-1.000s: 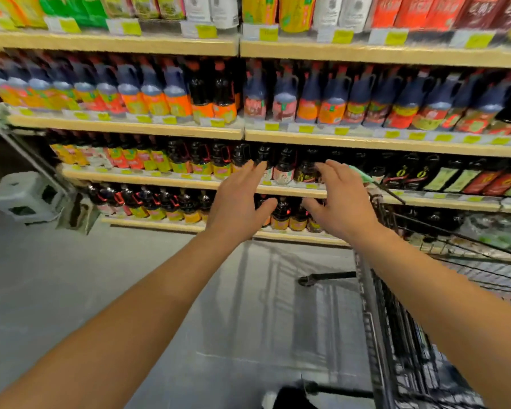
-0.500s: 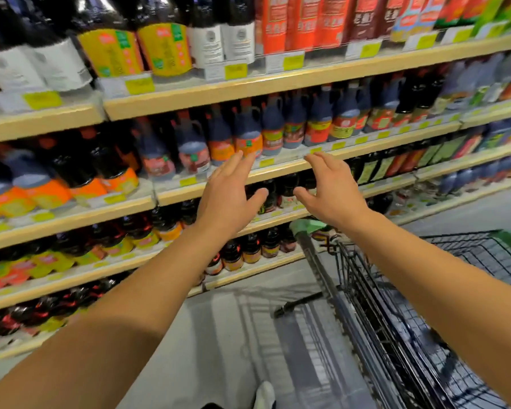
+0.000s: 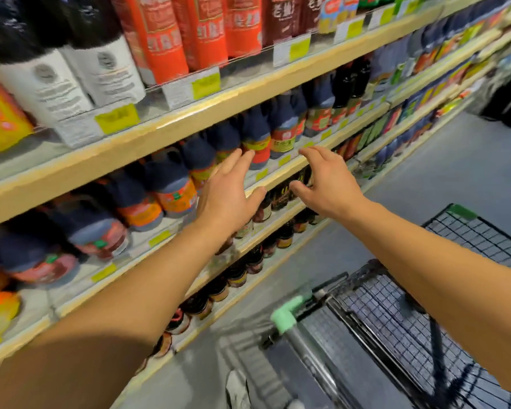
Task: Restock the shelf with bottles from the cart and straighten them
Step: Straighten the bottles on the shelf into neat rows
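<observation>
Two bare hands reach forward toward a store shelf, neither holding anything. The left hand has its grip spread, fingers straight and thumb out to the side, with fingertips at the lower edge of a dark jug with a red label; whether they touch it cannot be told. The right hand sits just beside the left, grip also apart, fingers loosely bent and pointing down over the wooden shelf edge. Between and below the hands, small dark bottles stand in a row on the next shelf down. More dark jugs with orange and red labels line the shelf to the left, blurred. Above them stand tall red bottles and white-labelled bottles behind yellow price tags. At lower right is a black wire cart with a green handle end, on a grey floor. No bottles can be made out inside the cart.
</observation>
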`<state>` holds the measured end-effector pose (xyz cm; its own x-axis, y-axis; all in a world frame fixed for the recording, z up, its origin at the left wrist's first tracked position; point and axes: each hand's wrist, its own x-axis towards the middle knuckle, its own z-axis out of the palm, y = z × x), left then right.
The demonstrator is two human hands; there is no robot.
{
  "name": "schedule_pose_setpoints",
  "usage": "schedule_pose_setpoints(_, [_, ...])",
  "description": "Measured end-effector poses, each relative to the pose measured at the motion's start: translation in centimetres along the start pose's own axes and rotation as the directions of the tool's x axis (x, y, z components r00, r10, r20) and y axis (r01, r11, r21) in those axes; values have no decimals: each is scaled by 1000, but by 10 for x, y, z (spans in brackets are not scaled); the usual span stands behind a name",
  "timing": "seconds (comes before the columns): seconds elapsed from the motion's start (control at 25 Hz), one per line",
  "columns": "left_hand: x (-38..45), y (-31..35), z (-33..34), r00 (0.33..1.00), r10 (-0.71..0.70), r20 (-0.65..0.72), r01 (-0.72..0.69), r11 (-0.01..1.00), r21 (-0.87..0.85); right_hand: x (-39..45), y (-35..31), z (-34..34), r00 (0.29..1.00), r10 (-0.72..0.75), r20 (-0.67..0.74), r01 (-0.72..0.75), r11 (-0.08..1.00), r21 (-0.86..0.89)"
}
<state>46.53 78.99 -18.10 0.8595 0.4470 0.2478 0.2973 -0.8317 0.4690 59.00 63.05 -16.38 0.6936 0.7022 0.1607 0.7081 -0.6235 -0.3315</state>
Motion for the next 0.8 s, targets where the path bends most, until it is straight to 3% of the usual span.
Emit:
schedule_pose_setpoints(0.28, [89,15,46,999,45,1,-45,999,-17,74,58,0,999,38,-24,-39,998,-47])
schedule_pose_setpoints(0.52, [161,29,92,998,23,-64,-10,981,195,159,118,27,998,-31,-60,27,998,-60])
schedule_pose_setpoints(0.8, [219,34,120,990,-15,-144,44,978,204,224,151,57,983,8,-182,7,997,79])
